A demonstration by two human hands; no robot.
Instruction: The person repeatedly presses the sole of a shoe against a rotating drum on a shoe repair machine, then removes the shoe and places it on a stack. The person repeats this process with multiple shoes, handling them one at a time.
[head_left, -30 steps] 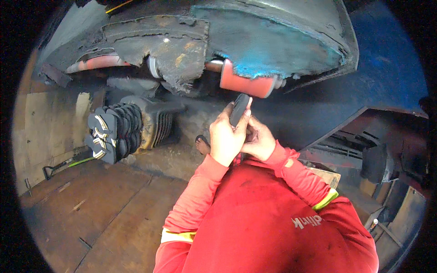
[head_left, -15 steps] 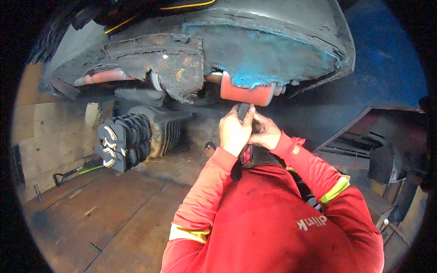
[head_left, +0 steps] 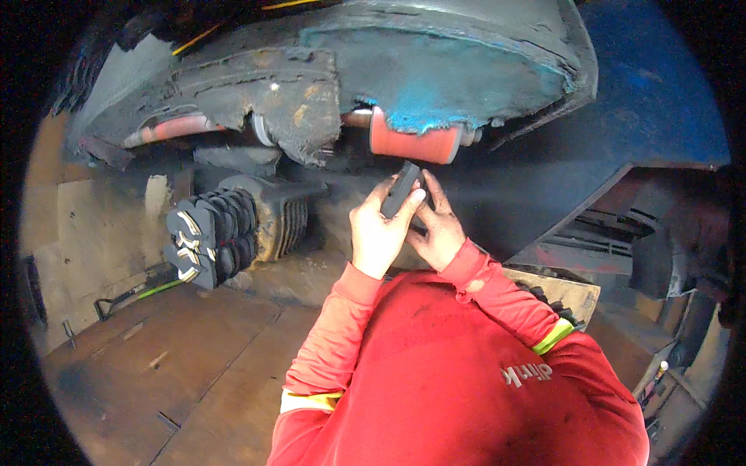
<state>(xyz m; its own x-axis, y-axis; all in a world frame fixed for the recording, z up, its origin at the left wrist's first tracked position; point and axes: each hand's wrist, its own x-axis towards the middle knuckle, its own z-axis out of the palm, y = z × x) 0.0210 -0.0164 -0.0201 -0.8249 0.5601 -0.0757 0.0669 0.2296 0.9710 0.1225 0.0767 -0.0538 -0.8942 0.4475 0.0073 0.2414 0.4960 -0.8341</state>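
A dark flip-flop (head_left: 400,190), seen nearly edge-on, is between my hands just below a red sanding drum (head_left: 416,144). A small gap separates it from the drum. My left hand (head_left: 377,233) is closed round its near side, thumb along the edge. My right hand (head_left: 439,233) pinches it from the right, fingers bent; part of the grip is hidden behind the flip-flop. To the left, a stack of black flip-flops (head_left: 190,241) with pale straps rests against a ribbed motor (head_left: 272,221).
A dusty hood with torn cloth (head_left: 466,81) hangs over the drum. Another red roller (head_left: 175,128) shows at the left. A dark blue panel (head_left: 544,186) stands to the right. Beside my right arm is a box (head_left: 579,291) of black pieces. A green-handled tool (head_left: 158,289) lies by the wall.
My hands and the flip-flop have come back from the drum, down and slightly left. The flip-flop is now tilted, and the box beside my right arm has come into sight.
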